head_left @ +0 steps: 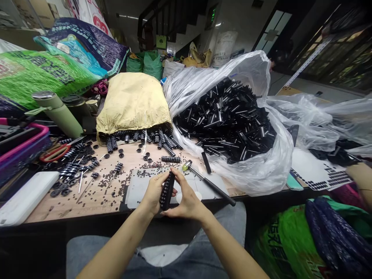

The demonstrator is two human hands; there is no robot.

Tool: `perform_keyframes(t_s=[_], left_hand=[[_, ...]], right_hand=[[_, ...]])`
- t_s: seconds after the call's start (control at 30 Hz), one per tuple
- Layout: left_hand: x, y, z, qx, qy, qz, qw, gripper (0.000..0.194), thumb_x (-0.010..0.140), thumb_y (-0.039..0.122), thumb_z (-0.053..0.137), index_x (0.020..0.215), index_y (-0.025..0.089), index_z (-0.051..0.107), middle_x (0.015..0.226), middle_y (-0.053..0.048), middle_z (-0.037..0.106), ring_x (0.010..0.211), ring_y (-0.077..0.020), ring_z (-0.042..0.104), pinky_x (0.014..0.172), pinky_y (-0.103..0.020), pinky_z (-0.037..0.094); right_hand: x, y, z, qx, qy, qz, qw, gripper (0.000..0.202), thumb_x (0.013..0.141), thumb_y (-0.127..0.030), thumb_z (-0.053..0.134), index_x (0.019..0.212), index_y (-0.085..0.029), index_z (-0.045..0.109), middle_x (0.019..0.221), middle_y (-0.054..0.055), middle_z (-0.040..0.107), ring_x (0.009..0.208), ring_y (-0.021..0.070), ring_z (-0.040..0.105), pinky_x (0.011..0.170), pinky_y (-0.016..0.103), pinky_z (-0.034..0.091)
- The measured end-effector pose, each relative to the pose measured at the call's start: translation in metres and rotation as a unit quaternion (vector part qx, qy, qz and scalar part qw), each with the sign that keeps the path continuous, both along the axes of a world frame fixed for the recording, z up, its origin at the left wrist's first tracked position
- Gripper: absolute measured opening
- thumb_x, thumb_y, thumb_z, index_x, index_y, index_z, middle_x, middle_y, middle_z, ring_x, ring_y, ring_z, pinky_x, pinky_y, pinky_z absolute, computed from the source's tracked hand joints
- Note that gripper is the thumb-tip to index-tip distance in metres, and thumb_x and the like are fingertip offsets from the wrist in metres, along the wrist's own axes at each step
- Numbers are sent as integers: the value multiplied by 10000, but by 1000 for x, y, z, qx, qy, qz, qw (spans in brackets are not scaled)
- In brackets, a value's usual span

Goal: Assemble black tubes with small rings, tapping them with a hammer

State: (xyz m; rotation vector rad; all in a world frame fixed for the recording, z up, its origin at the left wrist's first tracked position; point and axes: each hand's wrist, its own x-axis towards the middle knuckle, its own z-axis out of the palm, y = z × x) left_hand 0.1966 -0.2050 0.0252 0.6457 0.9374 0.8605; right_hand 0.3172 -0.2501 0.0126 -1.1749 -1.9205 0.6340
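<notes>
The strip (166, 192), black with rows of white-marked bits along its side, stands tilted between both hands, over the near edge of the plate (134, 190). The left hand (152, 193) has its fingers closed round the left side; the right hand (190, 201) spans the strip's length, forefinger at the top end, thumb at the bottom, a gap showing inside that curve.

This one strip looks filled along the side that shows, so its filling seems well advanced. Much seems left: just beyond the fingers lies a loose roll (171, 159), with more rolls (165, 141) behind it under the sack (135, 100), and to the right a bag (274, 174) holds a heap of black pieces (226, 120). The hammer (215, 187) lies right of the fingers, in neither hand.

The strip's far face is hidden, the marks are too small to read, and the left fingertips behind it barely show. The sack hides most of its rolls; far right, another person's arm (360, 180) is cut off.
</notes>
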Motion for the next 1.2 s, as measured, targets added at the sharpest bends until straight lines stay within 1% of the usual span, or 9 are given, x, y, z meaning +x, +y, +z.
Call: perform_keyframes(t_s=[0.37, 0.5, 0.63, 0.73, 0.87, 0.93, 1.0, 1.1, 1.2], left_hand=[[2, 2, -4, -8, 63, -52, 997, 300, 725, 373, 555, 864, 110, 590, 465, 0, 533, 403, -107, 526, 423, -204, 438], [3, 0, -19, 135, 152, -79, 976, 373, 753, 366, 515, 1031, 125, 581, 696, -48, 580, 584, -140, 579, 580, -290, 493], [2, -5, -48, 440, 378, -81, 810, 427, 748, 204, 524, 1173, 169, 506, 969, -102, 536, 904, -208, 531, 811, -385, 442], [-5, 1, -65, 539, 468, -120, 690, 382, 812, 126, 402, 1186, 142, 483, 972, -127, 547, 898, -210, 527, 785, -374, 446], [-21, 12, -68, 602, 525, -172, 576, 366, 838, 101, 346, 1165, 151, 502, 981, -126, 575, 891, -216, 528, 748, -358, 424], [-26, 13, -65, 611, 551, -179, 539, 382, 833, 86, 343, 1172, 167, 499, 996, -122, 581, 902, -224, 521, 749, -379, 400], [-28, 11, -62, 614, 569, -181, 516, 411, 823, 64, 338, 1191, 175, 482, 1023, -119, 580, 928, -228, 511, 773, -396, 375], [-28, 7, -60, 617, 578, -180, 503, 445, 806, 32, 335, 1201, 182, 473, 1049, -110, 582, 983, -236, 490, 831, -418, 335], [-25, 4, -60, 612, 584, -174, 503, 449, 809, 35, 327, 1205, 190, 471, 1064, -108, 585, 1033, -249, 473, 872, -442, 307]], right_hand=[[-5, -1, -14, -59, 26, -73, 995, 1011, 456, -172, 711, 1304, -178, 161, 1308, 127, 309, 1228, 260, 322, 1030, 382, 297], [-11, 0, -27, -47, -1, -134, 990, 975, 462, -201, 694, 1292, -161, 185, 1275, 136, 344, 1210, 280, 330, 1010, 417, 311], [-11, 1, -45, -19, -56, -198, 978, 777, 630, -192, 582, 1305, -152, 199, 1278, 159, 350, 1212, 271, 321, 993, 450, 312], [12, -1, -46, -21, -157, -239, 958, 658, 703, -269, 565, 1282, -162, 270, 1266, 155, 374, 1184, 279, 346, 940, 461, 348], [65, -5, -32, -67, -341, -392, 852, 253, 807, -327, 472, 970, -139, 520, 1043, 173, 524, 1004, 316, 464, 795, 460, 383], [80, -10, -22, -114, -374, -384, 836, 195, 844, -307, 409, 842, -149, 522, 887, 143, 571, 872, 281, 529, 712, 389, 402], [80, -18, -14, -157, -332, -349, 862, 224, 878, -335, 342, 831, -173, 489, 756, 82, 583, 727, 223, 564, 619, 306, 401], [60, -35, -8, -171, -224, -318, 905, 300, 915, -374, 199, 877, -205, 444, 638, 9, 559, 588, 167, 560, 543, 242, 366], [40, -45, -7, -191, -247, -296, 902, 317, 914, -372, 181, 831, -207, 439, 579, 2, 540, 526, 174, 547, 499, 238, 317]])
